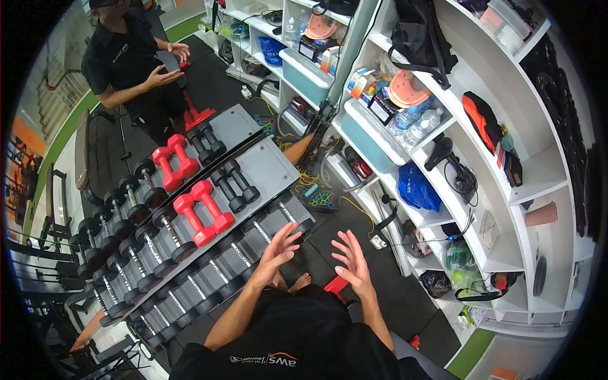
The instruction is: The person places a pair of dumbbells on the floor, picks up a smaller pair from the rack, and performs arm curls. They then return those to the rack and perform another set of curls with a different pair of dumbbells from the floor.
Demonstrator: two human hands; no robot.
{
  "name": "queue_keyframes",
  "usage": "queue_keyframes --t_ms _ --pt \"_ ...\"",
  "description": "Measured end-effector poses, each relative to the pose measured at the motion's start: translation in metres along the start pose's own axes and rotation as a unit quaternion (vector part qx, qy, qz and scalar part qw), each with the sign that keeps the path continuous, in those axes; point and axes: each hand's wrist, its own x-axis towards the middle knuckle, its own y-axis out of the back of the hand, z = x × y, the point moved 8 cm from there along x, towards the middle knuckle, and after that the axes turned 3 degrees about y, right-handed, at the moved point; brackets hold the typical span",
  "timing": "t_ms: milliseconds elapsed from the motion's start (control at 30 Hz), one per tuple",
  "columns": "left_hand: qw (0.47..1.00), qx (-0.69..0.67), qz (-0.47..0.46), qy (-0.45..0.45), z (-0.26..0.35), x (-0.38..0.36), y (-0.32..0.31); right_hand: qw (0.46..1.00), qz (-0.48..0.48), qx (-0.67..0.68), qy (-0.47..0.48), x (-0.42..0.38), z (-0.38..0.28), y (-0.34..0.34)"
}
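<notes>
My left hand [277, 252] is raised in front of my torso with its fingers apart and nothing in it. It hovers nearest to the front end of a dumbbell rack [271, 214], seemingly above it; I see no contact. My right hand [353, 263] is also up, palm turned toward the left one, fingers spread and holding nothing. On the rack's top tier lie two red dumbbells [204, 211] and two small black dumbbells [235, 184]. Several dumbbells with metal handles [166, 231] line the tiers farther left.
A mirror behind the rack appears to repeat the dumbbells and a person [130, 69] with raised hands. White shelves [494, 221] at right hold a lidded teal bin [373, 136], water bottles [421, 126], a blue bag [418, 187] and a black bag [421, 41]. Cables [358, 206] trail on the floor.
</notes>
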Motion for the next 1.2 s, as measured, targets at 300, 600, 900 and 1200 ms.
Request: queue_keyframes --t_ms 300,600,900,1200 --pt "1.000 -0.011 0.016 -0.020 0.011 -0.007 0.019 1.000 -0.007 0.010 -0.013 0.007 -0.003 -0.002" --pt "0.994 0.012 0.087 -0.064 0.006 0.007 0.007 0.990 -0.141 0.015 -0.004 0.044 -0.010 0.013" --pt "0.976 0.004 0.200 -0.083 -0.028 0.015 -0.025 0.978 -0.209 0.023 -0.008 0.071 -0.021 0.066" --pt "0.958 -0.004 0.269 -0.100 -0.038 0.011 -0.032 0.961 -0.275 0.039 -0.010 0.112 -0.030 0.066"
